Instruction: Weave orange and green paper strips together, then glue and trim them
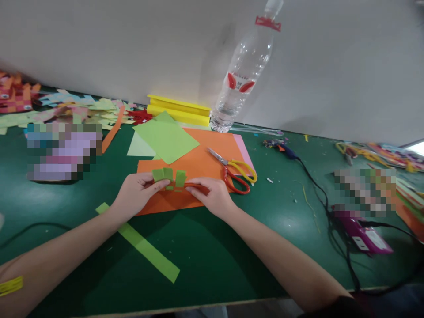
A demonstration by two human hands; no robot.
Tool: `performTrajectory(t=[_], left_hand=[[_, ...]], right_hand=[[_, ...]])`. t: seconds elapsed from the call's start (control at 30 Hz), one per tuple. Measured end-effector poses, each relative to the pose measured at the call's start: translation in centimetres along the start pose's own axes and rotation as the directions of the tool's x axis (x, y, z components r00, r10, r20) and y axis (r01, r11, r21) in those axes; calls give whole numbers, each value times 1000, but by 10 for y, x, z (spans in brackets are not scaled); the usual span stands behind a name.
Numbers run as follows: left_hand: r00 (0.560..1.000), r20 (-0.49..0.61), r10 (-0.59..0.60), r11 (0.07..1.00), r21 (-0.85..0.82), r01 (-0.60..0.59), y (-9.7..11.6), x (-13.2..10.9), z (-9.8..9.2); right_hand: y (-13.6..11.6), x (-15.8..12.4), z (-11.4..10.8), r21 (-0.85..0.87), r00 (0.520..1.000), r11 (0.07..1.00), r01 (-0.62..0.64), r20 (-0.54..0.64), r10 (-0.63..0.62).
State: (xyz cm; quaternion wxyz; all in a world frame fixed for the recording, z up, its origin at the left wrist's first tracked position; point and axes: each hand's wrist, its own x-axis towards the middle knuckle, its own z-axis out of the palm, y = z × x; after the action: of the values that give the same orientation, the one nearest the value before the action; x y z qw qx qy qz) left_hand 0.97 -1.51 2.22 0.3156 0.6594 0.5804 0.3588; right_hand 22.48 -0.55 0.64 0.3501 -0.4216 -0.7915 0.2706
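Observation:
My left hand (pixel 137 192) is closed, pinching small folded green paper strips (pixel 162 174) between thumb and fingers. Opposite it, my right hand (pixel 217 194) grips the end of a narrow orange paper strip (pixel 192 184). Another green folded piece (pixel 180 178) stands up between the two hands; how it joins the orange strip is too small to tell. Under the hands lies orange paper (pixel 172 201). Scissors (pixel 228 165) with one red and one yellow handle rest on it, just beyond my right hand. A long green strip (pixel 149 249) lies partly beneath my left forearm.
Green square paper (pixel 167 137) overlaps the orange sheets. Behind stand a yellow folded holder (pixel 179 109) and a plastic bottle (pixel 243 66) by the wall. Paper scraps (pixel 82 106) heap at back left. A black cord (pixel 313 181) and purple pouch (pixel 362 232) lie right.

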Motion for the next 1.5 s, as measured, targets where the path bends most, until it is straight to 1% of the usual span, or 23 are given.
performTrajectory(t=[0.17,0.37,0.6,0.73,0.9,1.03,1.1,1.17,1.23,1.33,1.4,1.5], left_hand=[[1000,29,-3,999,-37,4,2,-1,1],[1000,24,5,1000,-28,-5,0,-2,1],[999,28,-32,997,-62,34,-1,-2,1],[999,23,-33,998,-52,34,1,-2,1],[1000,-8,-29,1000,-11,28,2,-2,-1],[999,-21,-45,999,-27,45,1,-2,-1],[999,5,-44,997,-69,45,1,-2,-1],[998,48,-39,993,-113,44,1,-2,0],[996,80,-39,988,-145,51,1,-3,0],[993,107,-59,984,-164,76,-1,-4,1],[987,132,-96,983,-146,115,-2,-3,1],[974,167,-150,978,-121,171,-2,-3,0]], right_hand=[[0,-1,1,-9,1000,1000,20,9,-20],[2,-1,1,-19,1000,999,29,10,-29],[7,-2,2,-81,998,995,62,38,-59],[6,-2,2,-93,997,994,63,40,-60],[3,-2,2,-87,999,996,26,38,-23],[-1,-1,0,-33,998,998,-56,-26,55],[-2,0,-1,32,995,994,-101,-23,102],[-2,0,-2,97,990,985,-143,4,143],[-2,1,-3,126,985,977,-170,25,169],[-3,0,-3,110,984,978,-177,39,174],[-4,0,-3,84,985,982,-170,32,167],[-5,-2,-2,56,992,991,-123,14,122]])
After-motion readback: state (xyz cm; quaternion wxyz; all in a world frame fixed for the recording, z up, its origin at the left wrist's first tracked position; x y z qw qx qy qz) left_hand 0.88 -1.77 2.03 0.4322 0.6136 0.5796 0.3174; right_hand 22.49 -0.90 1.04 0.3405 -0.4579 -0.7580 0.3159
